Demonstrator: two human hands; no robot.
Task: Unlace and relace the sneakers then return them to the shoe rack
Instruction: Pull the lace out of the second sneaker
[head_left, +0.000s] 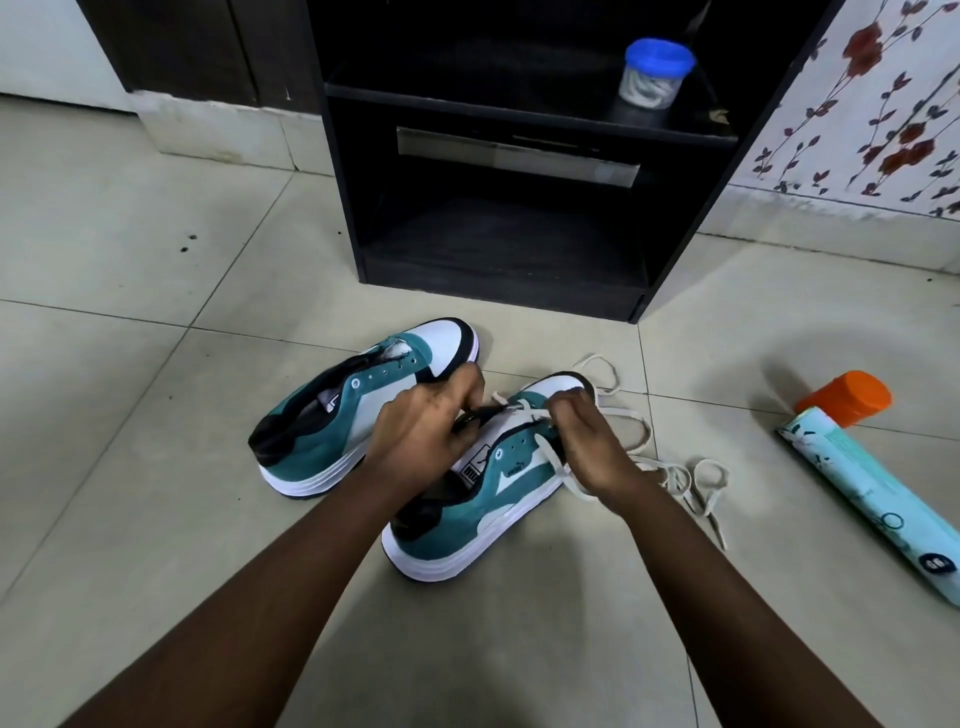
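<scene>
**Both hands working the lace on the nearer sneaker**

The left hand is hovering over the throat of the nearer sneaker, its fingers curled and pinching what looks like the dark tongue edge or a lace end; the exact thing between the fingertips is too small to tell. The right hand is sitting just beside it, fingers bent tightly and pinching a strand of the white lace close to the front eyelets.

The nearer sneaker is lying on the tiled floor, toe pointing toward the shoe rack, teal and white with a black collar and a thick white sole. The lace is running through only the eyelets nearest the toe, and the rest of it is trailing in loose loops on the floor to the right of this sneaker.

The other sneaker is standing to the left of the nearer sneaker and slightly farther away, touching or nearly touching it, with bare eyelets showing.

The shoe rack, a black open-shelved unit, is standing beyond the nearer sneaker, and a clear jar with a blue lid is sitting on its upper shelf.

Well to the right of the nearer sneaker, a pale blue spray can with an orange cap is lying on its side on the floor.
</scene>
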